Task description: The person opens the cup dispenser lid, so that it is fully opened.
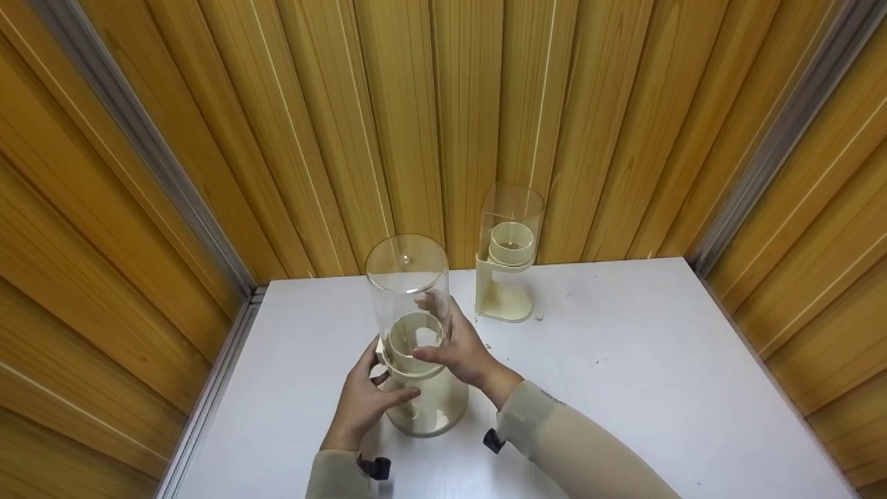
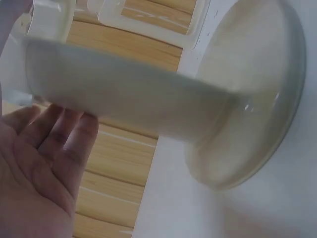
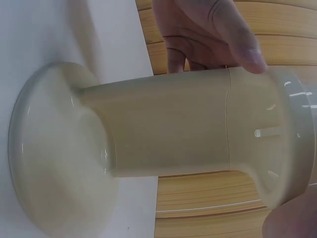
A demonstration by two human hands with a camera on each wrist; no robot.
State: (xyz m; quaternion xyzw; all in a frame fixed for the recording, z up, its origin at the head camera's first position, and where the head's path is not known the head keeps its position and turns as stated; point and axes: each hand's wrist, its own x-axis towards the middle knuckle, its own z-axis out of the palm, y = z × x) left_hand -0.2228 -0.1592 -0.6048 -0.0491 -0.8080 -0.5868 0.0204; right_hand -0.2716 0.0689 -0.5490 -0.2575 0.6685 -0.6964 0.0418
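Note:
In front of me a cream stand [image 1: 428, 409] with a round foot and a broad upright post stands on the white table. Its ring collar [image 3: 292, 144] carries a tall clear cylinder [image 1: 409, 277], with a cream cup-like ring visible through the wall. My left hand [image 1: 371, 395] grips the collar from the left, thumb across the front, fingers bent behind. Its palm and fingers show beside the post [image 2: 114, 87] in the left wrist view. My right hand [image 1: 461, 346] holds the cylinder's lower part from the right, thumb in front and fingers behind.
A second cream stand [image 1: 506, 305] with a clear tube [image 1: 513, 201] and inner ring stands at the table's back edge, right of centre. Wood-patterned walls [image 1: 471, 125] enclose the white table [image 1: 624, 388] at the back and sides. Small specks lie on the tabletop.

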